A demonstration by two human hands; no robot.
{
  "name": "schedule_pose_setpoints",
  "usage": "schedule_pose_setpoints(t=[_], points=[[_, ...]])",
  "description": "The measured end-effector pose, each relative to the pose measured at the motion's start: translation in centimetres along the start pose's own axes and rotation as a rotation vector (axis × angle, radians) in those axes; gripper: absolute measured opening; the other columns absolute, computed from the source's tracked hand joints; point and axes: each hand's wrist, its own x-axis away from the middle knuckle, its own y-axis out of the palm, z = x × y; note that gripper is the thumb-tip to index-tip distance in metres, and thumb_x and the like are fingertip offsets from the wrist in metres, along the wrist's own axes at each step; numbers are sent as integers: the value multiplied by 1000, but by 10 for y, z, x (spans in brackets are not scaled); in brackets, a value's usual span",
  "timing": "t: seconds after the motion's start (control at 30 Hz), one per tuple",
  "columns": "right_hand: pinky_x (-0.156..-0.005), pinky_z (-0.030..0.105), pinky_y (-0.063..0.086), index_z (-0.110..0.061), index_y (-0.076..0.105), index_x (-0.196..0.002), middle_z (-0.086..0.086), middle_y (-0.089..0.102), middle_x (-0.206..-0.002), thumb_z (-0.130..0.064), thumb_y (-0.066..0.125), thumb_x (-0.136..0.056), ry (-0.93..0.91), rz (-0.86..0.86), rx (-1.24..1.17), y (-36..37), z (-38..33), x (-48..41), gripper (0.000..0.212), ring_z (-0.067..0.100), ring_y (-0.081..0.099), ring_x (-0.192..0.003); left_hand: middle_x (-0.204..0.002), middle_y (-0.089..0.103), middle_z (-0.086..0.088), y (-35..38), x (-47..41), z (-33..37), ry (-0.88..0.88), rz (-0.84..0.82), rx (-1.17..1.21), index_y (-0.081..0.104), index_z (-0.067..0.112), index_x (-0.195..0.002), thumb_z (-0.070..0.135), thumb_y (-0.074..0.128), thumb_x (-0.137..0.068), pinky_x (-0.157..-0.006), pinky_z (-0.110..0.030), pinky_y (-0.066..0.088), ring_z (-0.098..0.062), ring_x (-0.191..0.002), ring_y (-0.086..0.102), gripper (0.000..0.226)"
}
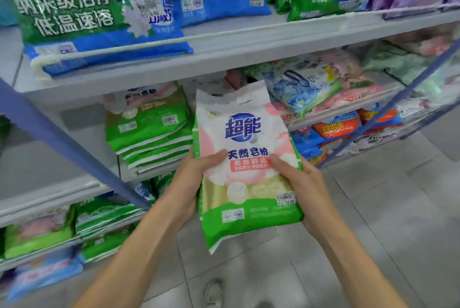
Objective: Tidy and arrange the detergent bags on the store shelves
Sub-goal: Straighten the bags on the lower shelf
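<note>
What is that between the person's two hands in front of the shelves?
In the head view, a white, pink and green detergent bag fills the stretch: the left hand grips its left edge, the right hand its right edge.

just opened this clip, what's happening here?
A person is standing at store shelves, holding one detergent bag upright in front of them with both hands. The left hand grips its left edge and the right hand grips its right edge, thumbs across the front. Just behind, on the middle shelf, sits a stack of matching green-and-white bags. The held bag is not yet on any shelf.
</note>
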Motion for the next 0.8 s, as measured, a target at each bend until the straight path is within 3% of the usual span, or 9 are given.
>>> schedule_pose_setpoints(t=[0.17,0.27,0.37,0.5,0.57,0.63,0.67,0.73,0.8], points=[[-59,30,61,-17,76,-105,8,80,-95,-16,75,-88,12,-59,28,-3,-13,-55,16,22,78,-77,-115,76,-12,13,-38,6,64,115,-26,53,13,-137,10,76,-73,-90,-50,58,-33,-103,74,69],[-55,27,59,-19,77,-98,5,80,-89,-17,76,-87,23,-90,61,-8,-17,-85,12,19,77,-72,-110,78,-9,20,-55,4,64,194,-48,56,15,-133,4,76,-78,-93,-52,57,-32,-100,75,59],[-74,40,63,-19,79,-99,7,80,-96,-22,78,-85,35,-148,110,-13,-21,-116,15,27,78,-85,-108,78,-4,29,-71,2,72,281,-129,61,17,-130,6,77,-82,-95,-49,56,-27,-99,76,51],[-97,51,55,-24,76,-113,3,79,-109,-33,85,-79,3,-228,124,-5,-31,-158,36,28,75,-102,-109,78,3,38,-96,15,176,416,-214,60,23,-130,14,85,-75,-102,-52,51,-24,-104,74,61],[-104,54,51,-26,78,-109,1,78,-110,-38,88,-75,-69,-249,146,8,-41,-185,38,28,73,-107,-105,79,3,38,-115,30,257,448,-210,59,21,-127,9,85,-75,-102,-49,52,-22,-102,75,59],[-104,49,52,-30,78,-95,-8,80,-100,-43,89,-71,-136,-227,206,25,-51,-207,30,19,74,-103,-100,79,4,34,-140,49,377,502,-244,65,21,-122,10,85,-74,-99,-42,55,-19,-97,75,53],[-102,38,53,-31,74,-91,-17,78,-93,-46,88,-72,-156,-219,238,34,-54,-219,28,9,73,-98,-100,79,7,31,-154,57,425,553,-297,65,19,-126,15,86,-73,-97,-37,55,-15,-95,74,57],[-88,18,49,-30,70,-102,-25,75,-96,-43,75,-89,-193,-241,343,54,-54,-244,20,-3,67,-89,-112,73,10,25,-179,64,458,640,-427,54,19,-142,25,83,-76,-102,-33,52,-12,-101,70,73],[-87,23,38,-21,60,-136,-4,65,-135,-44,60,-99,-214,-306,566,59,-45,-267,43,15,57,-106,-129,67,-1,22,-195,54,488,711,-643,42,20,-149,33,75,-81,-107,-41,49,-22,-114,66,76]])
